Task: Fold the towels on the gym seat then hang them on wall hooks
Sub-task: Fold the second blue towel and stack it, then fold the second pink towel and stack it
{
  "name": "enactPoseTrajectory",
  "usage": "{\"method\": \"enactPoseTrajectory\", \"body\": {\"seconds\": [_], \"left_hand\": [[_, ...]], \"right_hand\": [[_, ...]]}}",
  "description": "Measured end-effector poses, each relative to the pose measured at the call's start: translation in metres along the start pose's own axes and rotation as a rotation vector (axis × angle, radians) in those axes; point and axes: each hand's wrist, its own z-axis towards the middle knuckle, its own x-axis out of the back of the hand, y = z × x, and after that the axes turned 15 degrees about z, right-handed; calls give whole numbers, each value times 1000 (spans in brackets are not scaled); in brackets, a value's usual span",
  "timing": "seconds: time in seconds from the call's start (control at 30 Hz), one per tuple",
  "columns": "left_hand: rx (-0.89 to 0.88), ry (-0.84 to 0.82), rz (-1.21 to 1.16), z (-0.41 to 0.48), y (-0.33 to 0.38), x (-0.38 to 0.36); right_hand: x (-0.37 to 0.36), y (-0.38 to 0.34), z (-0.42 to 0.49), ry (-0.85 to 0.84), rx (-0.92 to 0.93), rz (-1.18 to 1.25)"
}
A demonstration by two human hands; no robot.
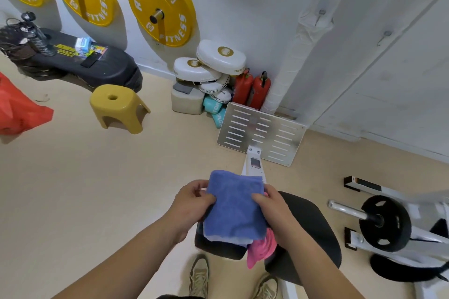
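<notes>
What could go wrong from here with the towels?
1. The pink towel droops off the seat under the blue towel; lifting the blue one might drag it to the floor.
2. The left hand and right hand grip only its side edges, so the fold could sag open.

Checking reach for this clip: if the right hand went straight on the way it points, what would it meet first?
The right hand grips the blue towel, so that comes first; beyond it, probably the left hand.
</notes>
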Motion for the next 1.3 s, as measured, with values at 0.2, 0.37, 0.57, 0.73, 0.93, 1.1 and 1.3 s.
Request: {"method": "enactPoseTrajectory", "body": {"seconds": [0.2, 0.37, 0.57, 0.73, 0.93, 1.1, 1.3], "left_hand": [[-42, 147, 408, 41, -38, -11], [-504, 385, 813, 38, -42, -12], [-765, 70, 1257, 38, -47, -34], [-679, 68, 1406, 41, -54, -47], [-664, 105, 1425, 40, -50, -51], [-844, 192, 1315, 22, -38, -47], [-984, 231, 1151, -9, -22, -60]], "right_hand": [[-20, 49, 24, 98, 113, -284], [-17, 59, 16, 79, 216, -369], [-3, 78, 25, 113, 212, -374], [9, 87, 27, 26, 105, -276], [22, 86, 28, 121, 109, -277], [65, 106, 38, 335, 79, -513], [67, 118, 66, 275, 122, -1053]]}}
